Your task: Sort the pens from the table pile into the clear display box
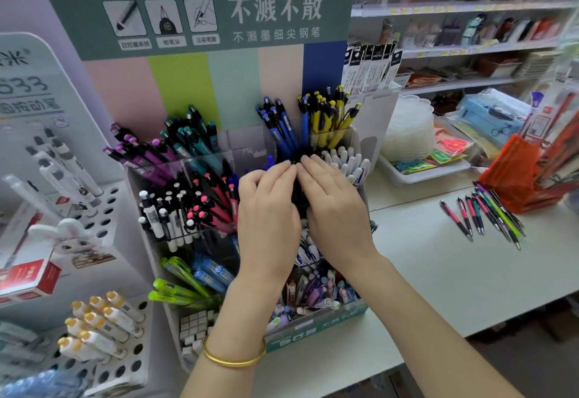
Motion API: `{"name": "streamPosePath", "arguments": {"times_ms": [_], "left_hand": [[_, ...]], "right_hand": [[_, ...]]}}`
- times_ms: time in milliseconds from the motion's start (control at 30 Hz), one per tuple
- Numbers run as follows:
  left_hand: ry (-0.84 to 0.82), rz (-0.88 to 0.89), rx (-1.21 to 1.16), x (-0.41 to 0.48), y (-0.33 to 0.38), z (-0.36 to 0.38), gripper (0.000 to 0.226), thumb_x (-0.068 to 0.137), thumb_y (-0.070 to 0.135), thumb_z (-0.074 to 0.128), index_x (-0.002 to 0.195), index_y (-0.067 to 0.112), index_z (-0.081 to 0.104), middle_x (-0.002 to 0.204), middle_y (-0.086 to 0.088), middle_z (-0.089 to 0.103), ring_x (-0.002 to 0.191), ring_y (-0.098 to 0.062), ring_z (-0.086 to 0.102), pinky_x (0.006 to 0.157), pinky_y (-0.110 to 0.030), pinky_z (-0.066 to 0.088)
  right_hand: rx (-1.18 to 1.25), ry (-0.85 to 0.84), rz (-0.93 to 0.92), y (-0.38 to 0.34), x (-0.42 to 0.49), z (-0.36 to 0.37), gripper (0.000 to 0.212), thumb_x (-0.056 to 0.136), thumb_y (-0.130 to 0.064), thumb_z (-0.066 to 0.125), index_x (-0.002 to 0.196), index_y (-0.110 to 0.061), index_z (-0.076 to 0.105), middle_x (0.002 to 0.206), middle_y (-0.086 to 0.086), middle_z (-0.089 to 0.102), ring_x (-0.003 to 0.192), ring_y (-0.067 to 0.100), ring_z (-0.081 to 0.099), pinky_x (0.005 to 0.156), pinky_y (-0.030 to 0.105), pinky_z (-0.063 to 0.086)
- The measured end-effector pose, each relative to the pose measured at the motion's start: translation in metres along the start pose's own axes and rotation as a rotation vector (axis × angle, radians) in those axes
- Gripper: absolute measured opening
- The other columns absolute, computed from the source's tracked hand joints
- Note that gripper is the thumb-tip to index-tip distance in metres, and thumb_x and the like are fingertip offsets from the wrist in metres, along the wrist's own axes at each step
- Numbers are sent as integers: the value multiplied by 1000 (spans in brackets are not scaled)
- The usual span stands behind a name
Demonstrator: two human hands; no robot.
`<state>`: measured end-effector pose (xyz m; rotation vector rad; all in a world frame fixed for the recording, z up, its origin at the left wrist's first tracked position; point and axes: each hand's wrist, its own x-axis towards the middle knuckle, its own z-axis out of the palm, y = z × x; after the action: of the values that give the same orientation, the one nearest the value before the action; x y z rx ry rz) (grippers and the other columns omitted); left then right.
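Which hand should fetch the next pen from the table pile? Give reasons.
Right, probably. The right hand and left hand sit at the display box, but the pen pile lies on the table to the right; the left would reach across.

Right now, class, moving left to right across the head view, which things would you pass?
In order: bunny figure → purple pens → left hand → right hand → table pile of pens.
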<state>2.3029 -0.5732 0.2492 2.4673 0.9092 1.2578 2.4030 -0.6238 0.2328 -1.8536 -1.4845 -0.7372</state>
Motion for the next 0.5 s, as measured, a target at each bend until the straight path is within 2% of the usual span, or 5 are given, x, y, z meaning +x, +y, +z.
{"name": "streamPosePath", "arguments": {"times_ms": [167, 233, 300, 400, 500], "left_hand": [[-25, 35, 36, 1, -1, 0, 50, 77, -12, 51, 125, 0, 62, 124, -10, 65, 105, -28, 46, 94, -28, 40], [-3, 9, -26, -1, 2, -5, 50, 78, -10, 47, 125, -1, 61, 126, -12, 63, 110, -30, 47, 101, -20, 31], [62, -11, -101, -7, 9, -10, 49, 80, -7, 46, 127, 0, 60, 128, -11, 61, 115, -30, 48, 105, -12, 22], [114, -7, -264, -20, 31, -8, 44, 86, 1, 43, 126, 4, 60, 127, -5, 58, 118, -19, 45, 105, -16, 28], [41, 9, -435, -35, 63, 12, 41, 87, 3, 42, 123, 6, 62, 123, -1, 58, 117, -10, 44, 103, -18, 33]], "right_hand": [[23, -45, 55, -2, 2, -1, 46, 88, 0, 44, 133, 6, 49, 139, 21, 49, 129, 30, 48, 110, 39, 37], [51, -72, 25, -2, 2, -3, 44, 88, 0, 41, 131, 7, 52, 138, 22, 50, 129, 32, 48, 108, 43, 39], [157, -66, 43, 1, 4, -14, 49, 87, -1, 32, 131, 6, 52, 140, 20, 49, 133, 31, 43, 113, 40, 33], [338, 28, 222, 18, -5, -42, 53, 83, 9, 35, 133, 3, 51, 140, 14, 48, 135, 21, 38, 116, 28, 26], [408, 133, 450, 52, -33, -68, 56, 77, 13, 36, 127, -2, 56, 130, 8, 56, 126, 16, 48, 109, 35, 39]]}}
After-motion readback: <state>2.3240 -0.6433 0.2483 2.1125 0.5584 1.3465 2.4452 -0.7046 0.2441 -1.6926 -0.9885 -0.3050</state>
